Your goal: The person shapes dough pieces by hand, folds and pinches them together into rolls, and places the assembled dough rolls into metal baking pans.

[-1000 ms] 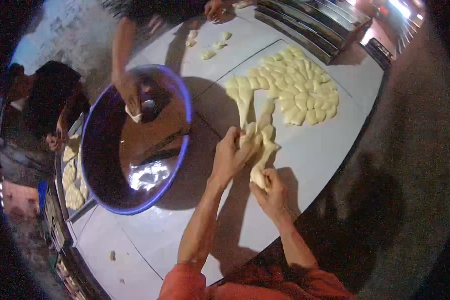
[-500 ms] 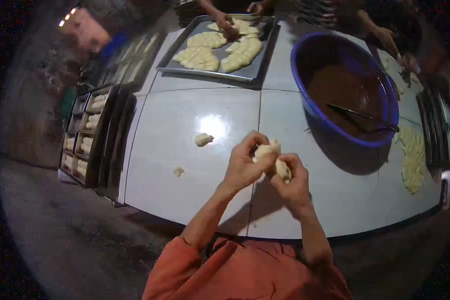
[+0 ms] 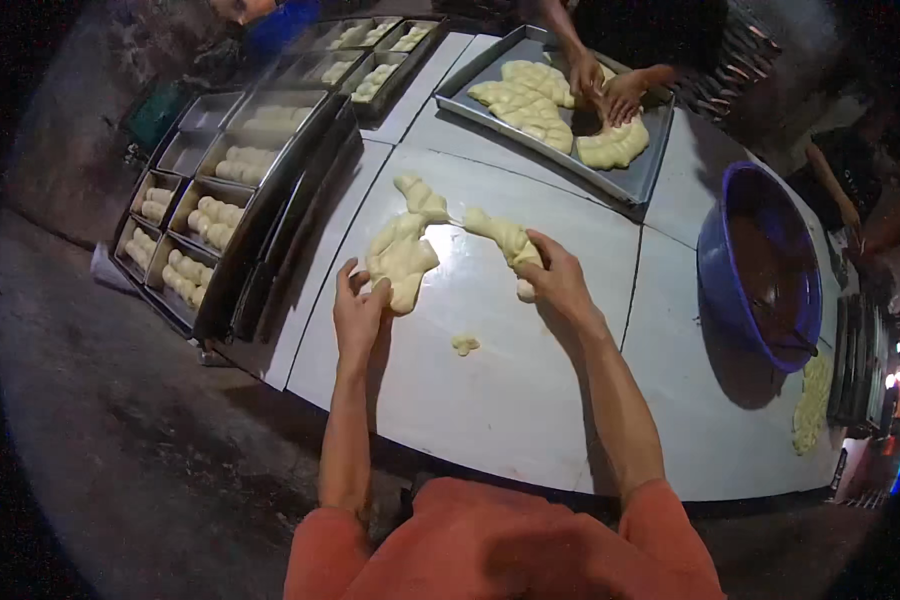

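Pale dough lies stretched on the white tiled table in two parts. The left dough piece (image 3: 400, 258) is broad, flat and lumpy, narrowing at its far end. My left hand (image 3: 358, 312) is beside its near left edge, thumb at the dough and fingers apart. The right dough piece (image 3: 500, 235) is a longer, twisted strip, and my right hand (image 3: 562, 278) grips its near end between thumb and fingers. A thin strand seems to link the two pieces at their far ends. A small dough scrap (image 3: 465, 344) lies between my forearms.
Metal molds (image 3: 185, 240) with dough rolls stand along the left edge. Beyond, a co-worker's hands (image 3: 610, 95) press dough on a metal tray (image 3: 610, 180). A blue basin (image 3: 715, 270) of brown filling is at right, near a flat dough sheet (image 3: 813, 400).
My hands have moved apart and farther left over the table; the bunched dough between them is now spread into two stretched pieces. The view has turned left.
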Demonstrator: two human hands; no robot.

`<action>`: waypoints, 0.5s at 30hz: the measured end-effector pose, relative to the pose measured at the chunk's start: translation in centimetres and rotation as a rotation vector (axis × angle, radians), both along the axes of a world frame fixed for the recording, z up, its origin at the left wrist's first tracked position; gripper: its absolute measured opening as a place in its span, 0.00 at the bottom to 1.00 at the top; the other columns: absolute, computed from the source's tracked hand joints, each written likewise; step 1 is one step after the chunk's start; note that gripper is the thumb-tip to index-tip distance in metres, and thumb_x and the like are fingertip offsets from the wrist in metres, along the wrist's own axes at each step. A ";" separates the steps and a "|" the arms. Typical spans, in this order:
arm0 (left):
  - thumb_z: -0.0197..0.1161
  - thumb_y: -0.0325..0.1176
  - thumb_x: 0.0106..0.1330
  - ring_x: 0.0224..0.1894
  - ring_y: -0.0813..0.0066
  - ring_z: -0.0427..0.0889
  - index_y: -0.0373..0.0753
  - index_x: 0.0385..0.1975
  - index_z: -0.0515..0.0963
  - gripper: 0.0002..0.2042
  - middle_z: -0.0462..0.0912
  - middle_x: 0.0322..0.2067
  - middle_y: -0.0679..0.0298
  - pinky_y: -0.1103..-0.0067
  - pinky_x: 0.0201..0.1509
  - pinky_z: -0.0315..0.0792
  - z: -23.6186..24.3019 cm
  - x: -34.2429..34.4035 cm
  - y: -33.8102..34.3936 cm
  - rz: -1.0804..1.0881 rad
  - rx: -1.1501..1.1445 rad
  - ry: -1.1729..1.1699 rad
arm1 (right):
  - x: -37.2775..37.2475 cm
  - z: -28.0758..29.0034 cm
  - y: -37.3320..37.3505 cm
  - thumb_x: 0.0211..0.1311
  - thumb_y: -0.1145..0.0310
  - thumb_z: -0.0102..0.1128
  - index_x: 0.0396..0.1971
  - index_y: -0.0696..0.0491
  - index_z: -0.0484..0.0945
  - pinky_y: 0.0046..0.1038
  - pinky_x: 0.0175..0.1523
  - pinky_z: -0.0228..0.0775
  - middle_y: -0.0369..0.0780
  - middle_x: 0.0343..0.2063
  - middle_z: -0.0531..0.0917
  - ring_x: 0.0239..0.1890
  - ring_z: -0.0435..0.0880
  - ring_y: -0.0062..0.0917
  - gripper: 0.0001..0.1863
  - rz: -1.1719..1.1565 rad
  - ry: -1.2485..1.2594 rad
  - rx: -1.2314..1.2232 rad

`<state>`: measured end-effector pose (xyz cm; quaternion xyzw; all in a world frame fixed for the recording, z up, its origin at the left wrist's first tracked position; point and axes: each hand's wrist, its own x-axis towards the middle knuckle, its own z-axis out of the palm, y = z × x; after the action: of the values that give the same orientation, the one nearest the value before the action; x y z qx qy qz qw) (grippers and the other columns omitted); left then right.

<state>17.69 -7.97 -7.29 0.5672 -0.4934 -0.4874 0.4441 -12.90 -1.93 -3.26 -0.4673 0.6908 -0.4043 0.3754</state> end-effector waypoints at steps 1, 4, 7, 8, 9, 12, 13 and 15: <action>0.68 0.31 0.63 0.43 0.64 0.82 0.33 0.66 0.62 0.32 0.75 0.52 0.49 0.74 0.49 0.77 1.1 0.3 0.6 0.006 0.023 0.003 | 0.0 0.5 0.2 0.57 0.67 0.62 0.61 0.64 0.71 0.28 0.55 0.73 0.50 0.54 0.81 0.53 0.81 0.30 0.31 0.014 -0.097 -0.022; 0.70 0.33 0.60 0.51 0.56 0.81 0.35 0.66 0.65 0.34 0.69 0.62 0.46 0.66 0.57 0.75 4.3 -0.7 1.2 -0.007 -0.258 -0.599 | -2.5 -0.7 0.0 0.59 0.68 0.58 0.59 0.60 0.75 0.25 0.42 0.74 0.42 0.39 0.85 0.36 0.81 0.22 0.27 0.041 -0.005 -0.018; 0.69 0.35 0.60 0.55 0.48 0.79 0.35 0.61 0.71 0.28 0.69 0.63 0.45 0.64 0.58 0.74 4.4 -2.2 0.5 -0.043 -0.565 -0.743 | -3.7 -1.2 0.0 0.59 0.68 0.55 0.60 0.58 0.75 0.24 0.38 0.72 0.41 0.34 0.84 0.31 0.79 0.21 0.27 0.010 -0.052 -0.032; 0.70 0.34 0.59 0.56 0.46 0.77 0.35 0.57 0.75 0.25 0.73 0.60 0.46 0.62 0.59 0.73 4.5 -3.4 0.4 -0.062 -0.609 -0.658 | -3.9 -1.2 0.0 0.61 0.67 0.51 0.57 0.58 0.77 0.22 0.36 0.71 0.39 0.33 0.83 0.30 0.79 0.19 0.25 -0.009 -0.073 -0.065; 0.71 0.35 0.58 0.55 0.47 0.77 0.36 0.56 0.76 0.25 0.75 0.58 0.47 0.62 0.58 0.73 4.8 -5.0 0.4 -0.139 -0.558 -0.561 | -4.4 -1.1 0.3 0.61 0.67 0.51 0.57 0.58 0.77 0.22 0.36 0.71 0.39 0.33 0.83 0.30 0.79 0.19 0.25 -0.008 -0.068 -0.061; 0.73 0.39 0.56 0.55 0.50 0.77 0.39 0.57 0.76 0.28 0.74 0.58 0.47 0.62 0.56 0.73 5.1 -9.2 0.6 -0.384 -0.576 -0.490 | -2.4 4.3 1.8 0.62 0.65 0.47 0.48 0.57 0.81 0.20 0.35 0.68 0.36 0.30 0.81 0.29 0.76 0.17 0.20 -0.140 -0.298 0.001; 0.73 0.40 0.55 0.57 0.51 0.76 0.40 0.58 0.75 0.30 0.73 0.60 0.47 0.62 0.57 0.72 5.6 -11.1 0.5 -0.490 -0.632 -0.543 | -3.0 4.3 2.2 0.62 0.65 0.47 0.48 0.57 0.81 0.20 0.35 0.68 0.36 0.30 0.81 0.29 0.76 0.17 0.20 -0.159 -0.290 0.002; 0.74 0.43 0.54 0.61 0.53 0.73 0.41 0.61 0.72 0.33 0.70 0.63 0.48 0.60 0.62 0.67 4.9 -14.1 0.4 -0.585 -0.763 -0.520 | -3.9 4.3 2.9 0.62 0.64 0.48 0.47 0.58 0.81 0.21 0.36 0.69 0.35 0.28 0.79 0.30 0.76 0.18 0.20 -0.038 -0.328 -0.136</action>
<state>3.55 -7.61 -2.37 0.3070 -0.8659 -0.2207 0.3275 -16.83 1.02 1.03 -0.4061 0.6001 -0.5280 0.4429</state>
